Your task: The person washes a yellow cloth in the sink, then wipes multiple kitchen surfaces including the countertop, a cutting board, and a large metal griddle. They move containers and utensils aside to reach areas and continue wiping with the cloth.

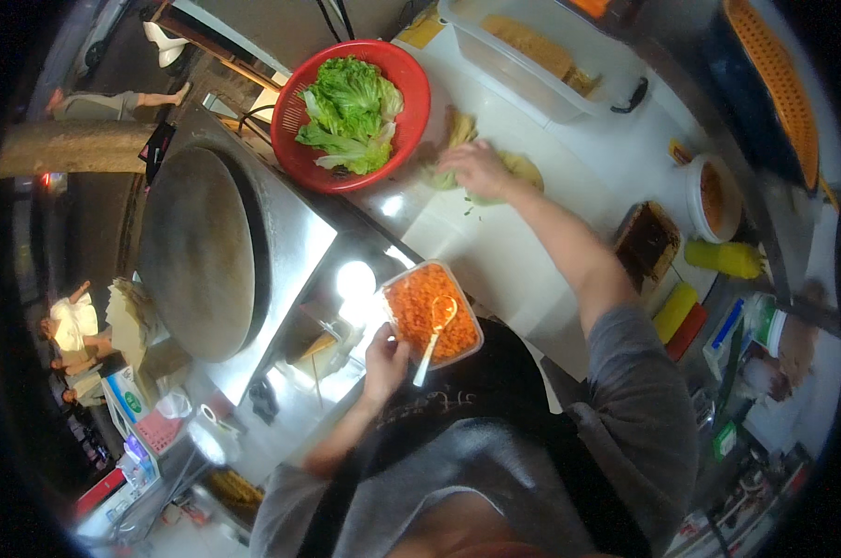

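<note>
My left hand grips the rim of a clear plastic container close to my apron. Diced orange food fills it, and a spoon lies on top with its handle over the rim. My right hand reaches forward and presses on a crumpled yellow-green cloth on the white counter. Its fingers are partly blurred. Small green scraps lie on the counter beside the cloth. Left of that hand stands a red plastic colander with lettuce leaves in it.
A round griddle sits at the left. A clear plastic bin stands at the back. To the right are a sauce-stained tray, a white tub and a yellow squeeze bottle. People are visible beyond the griddle.
</note>
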`<state>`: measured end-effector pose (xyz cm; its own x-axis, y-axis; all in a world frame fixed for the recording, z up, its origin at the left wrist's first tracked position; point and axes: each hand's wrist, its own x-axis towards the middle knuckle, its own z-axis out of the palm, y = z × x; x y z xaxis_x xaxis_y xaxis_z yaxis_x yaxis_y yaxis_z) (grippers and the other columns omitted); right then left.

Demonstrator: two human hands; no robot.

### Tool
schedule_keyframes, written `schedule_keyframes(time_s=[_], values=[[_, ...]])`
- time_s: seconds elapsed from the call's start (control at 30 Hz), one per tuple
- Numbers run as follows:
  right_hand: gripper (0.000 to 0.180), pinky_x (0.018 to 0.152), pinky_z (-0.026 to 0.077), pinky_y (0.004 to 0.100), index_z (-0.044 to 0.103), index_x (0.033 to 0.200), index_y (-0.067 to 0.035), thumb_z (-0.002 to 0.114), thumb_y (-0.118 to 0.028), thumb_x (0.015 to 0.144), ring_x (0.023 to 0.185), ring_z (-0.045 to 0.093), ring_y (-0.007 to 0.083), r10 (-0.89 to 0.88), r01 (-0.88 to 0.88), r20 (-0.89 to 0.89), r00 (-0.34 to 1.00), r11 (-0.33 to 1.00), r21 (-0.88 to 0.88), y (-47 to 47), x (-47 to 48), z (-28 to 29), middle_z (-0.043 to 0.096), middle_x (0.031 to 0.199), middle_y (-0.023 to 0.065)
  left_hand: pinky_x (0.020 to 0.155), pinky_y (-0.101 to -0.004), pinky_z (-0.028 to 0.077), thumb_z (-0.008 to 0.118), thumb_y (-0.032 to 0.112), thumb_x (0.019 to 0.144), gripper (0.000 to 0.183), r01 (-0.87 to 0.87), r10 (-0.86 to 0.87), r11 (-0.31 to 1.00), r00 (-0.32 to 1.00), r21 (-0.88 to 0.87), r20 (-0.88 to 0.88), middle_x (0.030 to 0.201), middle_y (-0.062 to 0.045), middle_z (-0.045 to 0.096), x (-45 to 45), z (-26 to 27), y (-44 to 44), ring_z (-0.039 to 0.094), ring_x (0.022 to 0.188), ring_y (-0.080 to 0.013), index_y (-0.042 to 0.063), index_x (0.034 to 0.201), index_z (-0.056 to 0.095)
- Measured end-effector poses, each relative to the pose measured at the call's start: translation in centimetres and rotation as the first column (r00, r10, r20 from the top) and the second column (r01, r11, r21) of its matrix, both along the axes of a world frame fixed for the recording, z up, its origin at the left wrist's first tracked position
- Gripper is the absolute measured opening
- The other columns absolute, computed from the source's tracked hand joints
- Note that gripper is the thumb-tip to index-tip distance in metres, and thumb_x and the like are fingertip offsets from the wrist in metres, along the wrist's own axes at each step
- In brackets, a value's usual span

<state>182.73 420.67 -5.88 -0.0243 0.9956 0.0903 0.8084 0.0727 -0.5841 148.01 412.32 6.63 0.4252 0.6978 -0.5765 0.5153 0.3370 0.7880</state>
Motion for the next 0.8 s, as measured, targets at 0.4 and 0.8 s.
schedule_keyframes(time_s=[0.4, 0.8], values=[[0.031, 0.091, 0.031, 0.0343, 0.069, 0.089, -0.023, 0.049, -0.007, 0.071, 0.103, 0.053, 0.0148, 0.032, -0.047, -0.151, 0.988, 0.994, -0.103, -11.9, -6.4, 0.5, 0.064, 0.1, 0.0005, 0.058, -0.0247, 0.048, 0.044, 0.006, 0.088, 0.01, -0.026, 0.031, 0.991, 0.999, 0.132, -0.036, 0.082, -0.004, 0.057, -1.5, -0.4, -3.5, 0.056, 0.068, -0.0117, 0.002, 0.092, 0.052], [0.035, 0.079, 0.047, 0.0347, 0.053, 0.116, -0.006, 0.04, -0.013, 0.085, 0.088, 0.057, 0.0208, -0.43, 0.513, -0.828, -0.359, 0.651, -0.56, -17.9, -6.1, 2.9, 0.057, 0.106, 0.0108, 0.054, -0.0219, 0.045, 0.046, 0.016, 0.092, 0.016, -0.044, 0.039, 0.997, 0.996, 0.064, 0.076, 0.071, -0.001, 0.055, 4.9, 1.9, -4.6, 0.053, 0.06, -0.0088, 0.003, 0.09, 0.053]])
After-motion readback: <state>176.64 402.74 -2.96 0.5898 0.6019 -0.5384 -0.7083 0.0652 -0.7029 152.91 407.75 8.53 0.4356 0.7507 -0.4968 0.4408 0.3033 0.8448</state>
